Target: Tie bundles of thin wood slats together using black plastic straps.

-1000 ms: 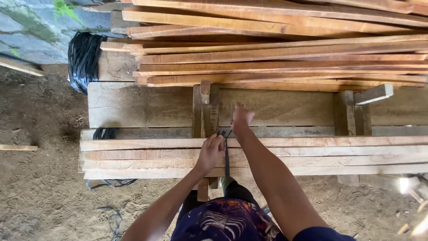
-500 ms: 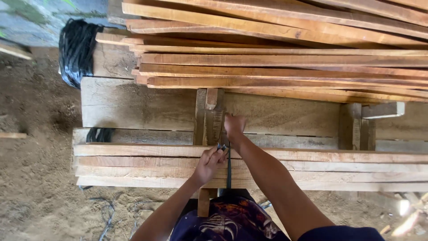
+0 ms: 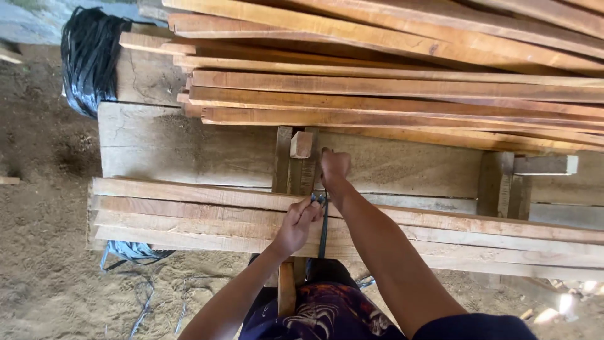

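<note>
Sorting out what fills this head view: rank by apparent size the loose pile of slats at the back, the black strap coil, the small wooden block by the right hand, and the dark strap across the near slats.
1. Pile of slats
2. Black strap coil
3. Dark strap and small wooden block: they look alike, so unranked.

Slats (image 3: 440, 236) hide the strap's (image 3: 323, 230) lower run.

Dark plastic strap (image 3: 323, 230), thin, taut, running across a flat bundle of long wooden slats (image 3: 189, 217) on a bench
</note>
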